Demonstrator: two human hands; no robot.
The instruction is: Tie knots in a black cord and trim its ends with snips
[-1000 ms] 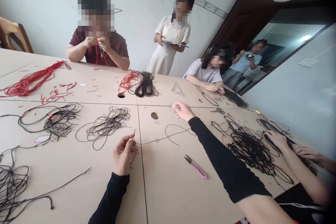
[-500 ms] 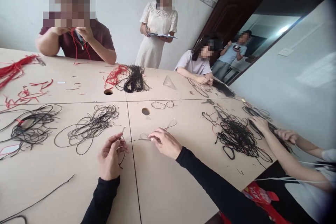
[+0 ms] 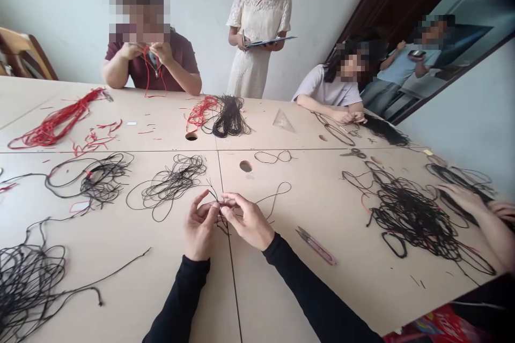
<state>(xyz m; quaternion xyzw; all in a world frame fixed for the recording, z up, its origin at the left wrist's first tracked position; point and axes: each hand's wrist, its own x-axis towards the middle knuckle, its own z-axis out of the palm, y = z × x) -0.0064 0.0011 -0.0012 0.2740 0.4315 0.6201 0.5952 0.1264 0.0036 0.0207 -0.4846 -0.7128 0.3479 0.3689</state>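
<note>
Presently: one black cord (image 3: 221, 220), held over the table (image 3: 306, 284).
Left hand (image 3: 200, 228) and right hand (image 3: 250, 222) pinch it between fingertips, seemingly at a knot; its loop trails right; pink snips (image 3: 316, 238) lie near.

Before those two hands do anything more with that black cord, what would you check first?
1. Left hand pinches the thin black cord: ok.
2. Right hand pinches it too, fingertips meeting: ok.
3. Cord's trailing loop lies apart from the loose black cord bundle: ok.
4. Pink-handled snips lie beside the right forearm, likely within reach: ok.
5. Neighbour's hand is well clear: ok.
6. Cord's state between the fingertips: cannot tell, hidden.
</note>
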